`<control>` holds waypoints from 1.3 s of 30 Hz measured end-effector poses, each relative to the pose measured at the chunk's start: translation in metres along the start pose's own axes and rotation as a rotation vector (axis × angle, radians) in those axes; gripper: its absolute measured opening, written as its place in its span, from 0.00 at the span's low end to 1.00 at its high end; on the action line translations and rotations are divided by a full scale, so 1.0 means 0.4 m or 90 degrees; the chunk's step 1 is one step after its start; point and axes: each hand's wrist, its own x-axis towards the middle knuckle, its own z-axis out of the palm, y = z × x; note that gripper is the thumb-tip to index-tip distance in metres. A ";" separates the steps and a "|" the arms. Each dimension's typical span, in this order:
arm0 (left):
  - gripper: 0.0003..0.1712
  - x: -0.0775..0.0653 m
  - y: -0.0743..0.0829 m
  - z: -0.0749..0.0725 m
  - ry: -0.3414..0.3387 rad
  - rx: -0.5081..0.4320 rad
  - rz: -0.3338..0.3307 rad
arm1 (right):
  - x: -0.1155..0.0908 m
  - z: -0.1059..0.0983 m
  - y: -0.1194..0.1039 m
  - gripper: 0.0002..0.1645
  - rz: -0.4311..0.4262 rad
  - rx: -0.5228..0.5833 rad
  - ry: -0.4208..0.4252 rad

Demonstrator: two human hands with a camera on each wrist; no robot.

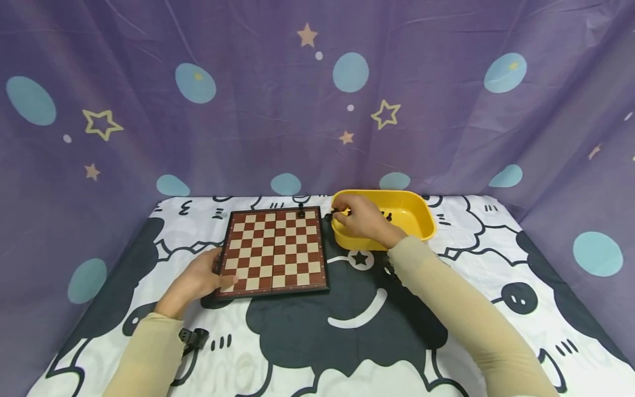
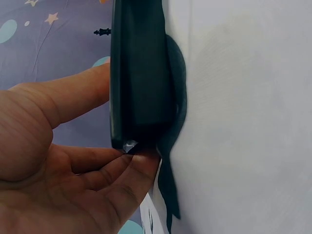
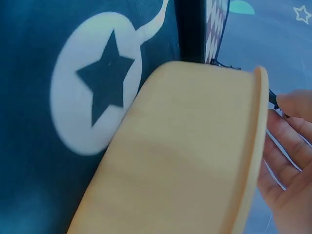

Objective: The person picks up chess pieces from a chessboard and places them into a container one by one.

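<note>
A brown-and-cream chessboard point(image 1: 273, 251) lies on the patterned cloth, with one black chess piece point(image 1: 300, 212) standing near its far edge. My left hand point(image 1: 198, 278) grips the board's near left corner, thumb over the top. In the left wrist view the fingers point(image 2: 141, 165) curl against the board's dark side point(image 2: 146, 73). Over the left end of a yellow bin point(image 1: 421, 212), my right hand point(image 1: 364, 218) pinches a black chess piece point(image 3: 273, 99) between thumb and fingertips. Another dark piece point(image 1: 328, 217) shows between board and bin.
Several small black pieces point(image 1: 389, 216) lie inside the bin, partly hidden by my right hand. The bin stands just right of the board. Behind the table hangs a purple curtain point(image 1: 278, 132). A small black object point(image 1: 194, 338) is by my left sleeve.
</note>
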 end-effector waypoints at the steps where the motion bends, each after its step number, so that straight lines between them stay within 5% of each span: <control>1: 0.48 -0.001 -0.001 -0.001 0.000 0.001 0.000 | -0.005 -0.006 0.003 0.15 -0.002 0.005 0.003; 21: 0.49 0.001 -0.007 -0.001 -0.003 0.001 -0.010 | -0.088 -0.081 0.112 0.14 0.028 -0.002 0.036; 39: 0.49 0.000 0.002 -0.001 -0.007 -0.013 -0.014 | -0.117 -0.080 0.225 0.12 0.052 -0.031 0.035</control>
